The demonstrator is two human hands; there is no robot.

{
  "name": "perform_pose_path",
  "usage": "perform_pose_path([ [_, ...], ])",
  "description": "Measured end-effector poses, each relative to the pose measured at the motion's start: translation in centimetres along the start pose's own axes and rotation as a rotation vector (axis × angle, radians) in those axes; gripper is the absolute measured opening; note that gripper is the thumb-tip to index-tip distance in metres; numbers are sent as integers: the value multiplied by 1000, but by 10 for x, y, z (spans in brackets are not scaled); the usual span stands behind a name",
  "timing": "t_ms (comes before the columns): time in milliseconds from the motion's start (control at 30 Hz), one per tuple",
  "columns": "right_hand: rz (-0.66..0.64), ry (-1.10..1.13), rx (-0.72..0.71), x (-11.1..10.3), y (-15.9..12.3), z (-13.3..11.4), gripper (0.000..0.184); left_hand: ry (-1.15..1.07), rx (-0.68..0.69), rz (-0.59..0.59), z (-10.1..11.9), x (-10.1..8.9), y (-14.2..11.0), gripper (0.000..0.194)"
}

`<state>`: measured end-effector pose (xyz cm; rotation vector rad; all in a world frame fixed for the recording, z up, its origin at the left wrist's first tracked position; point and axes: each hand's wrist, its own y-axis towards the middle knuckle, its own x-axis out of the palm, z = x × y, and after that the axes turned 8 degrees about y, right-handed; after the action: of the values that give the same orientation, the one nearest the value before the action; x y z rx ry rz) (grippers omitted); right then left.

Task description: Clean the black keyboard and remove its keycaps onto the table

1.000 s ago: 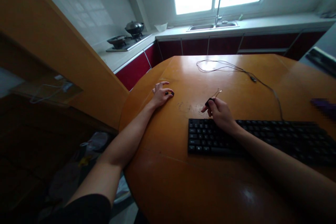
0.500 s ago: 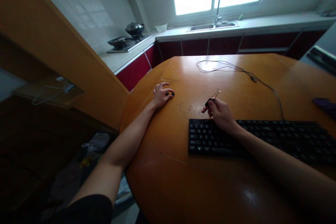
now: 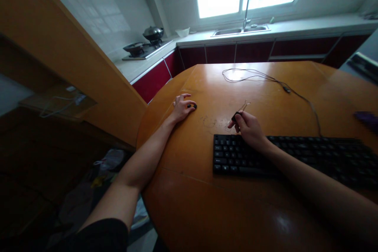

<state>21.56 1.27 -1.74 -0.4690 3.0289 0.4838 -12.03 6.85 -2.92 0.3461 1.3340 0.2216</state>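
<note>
My left hand (image 3: pixel 181 108) rests on the left side of the table, thumb and forefinger curled around small black pieces (image 3: pixel 195 106) that look like keycaps. Its other fingers are stretched out a little. My right hand (image 3: pixel 249 128) grips the black handle of a keycap puller (image 3: pixel 236 116), whose thin wire prongs point up and away. Beneath that wrist lies a black keyboard (image 3: pixel 236 155), partly covered by the forearm. The puller is above the table just beyond the keyboard's back edge, apart from the keys.
The keyboard's cable (image 3: pixel 310 104) loops across the far side of the wooden table (image 3: pixel 183 204). Something purple (image 3: pixel 366 120) lies at the right edge. Beyond are a counter with a sink (image 3: pixel 240 30) and a stove with pans (image 3: pixel 152 32). A wooden panel (image 3: pixel 88 59) stands left.
The whole view has shifted very slightly. Both hands keep their places and grips.
</note>
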Motion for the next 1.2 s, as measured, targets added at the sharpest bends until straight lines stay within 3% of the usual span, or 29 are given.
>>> perform_pose_path([
  [600,-5,-21,6,-1,0,0,47,-23,-16,-6,-5,3,1,18],
  [867,2,-29,4,-1,0,0,48,-43,2,4,-19,-1,-1,34],
  [1033,-9,-30,-4,-1,0,1,46,-162,-4,20,-38,-8,-2,48],
  [1200,-6,-19,-1,-1,0,3,45,-369,-96,-58,-38,-3,-2,51],
])
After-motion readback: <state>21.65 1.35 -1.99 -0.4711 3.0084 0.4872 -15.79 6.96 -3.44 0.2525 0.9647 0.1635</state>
